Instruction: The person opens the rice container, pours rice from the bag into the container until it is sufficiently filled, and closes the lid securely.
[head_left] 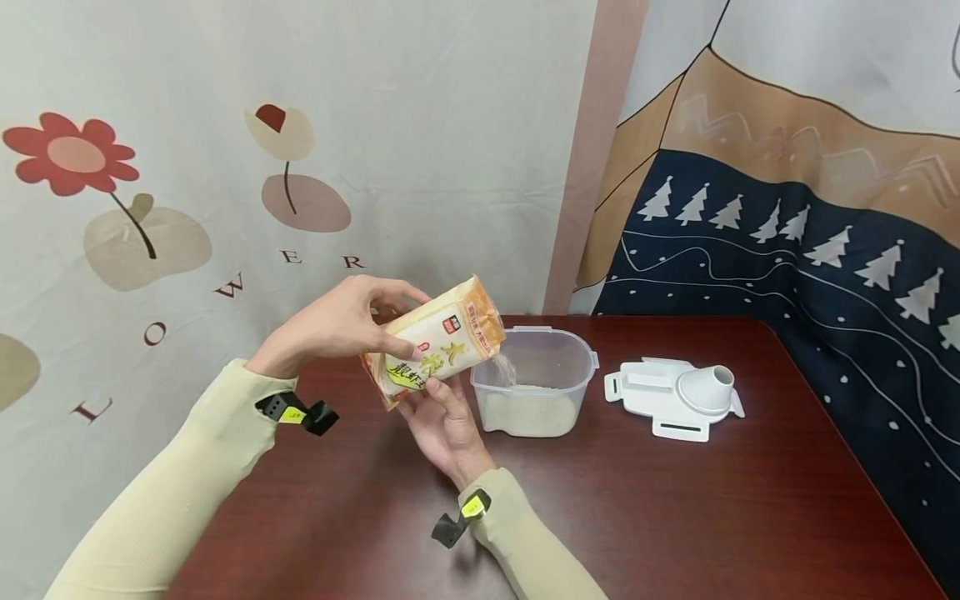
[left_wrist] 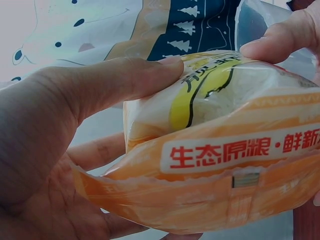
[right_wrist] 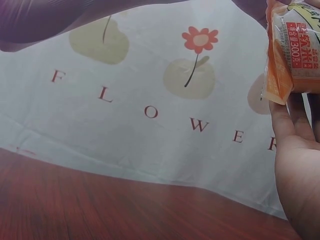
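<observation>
My left hand [head_left: 341,325] grips a bag of rice [head_left: 442,337] from its upper left side, thumb across the printed front. From below, my right hand [head_left: 446,425] holds the same bag, its thumb on the front. The orange bag tilts with its open end over a clear plastic container [head_left: 536,367]. A stream of white rice [head_left: 506,368] falls from that end, and rice lies in the container's lower part. In the left wrist view, the bag's orange sealed end [left_wrist: 200,200] faces the camera. The right wrist view shows only part of the bag [right_wrist: 300,50].
To the right of the container, a white plastic lid [head_left: 675,396] with a round spout lies on the dark red wooden table [head_left: 712,508]. Printed curtains [head_left: 450,150] hang behind the table and along its right side.
</observation>
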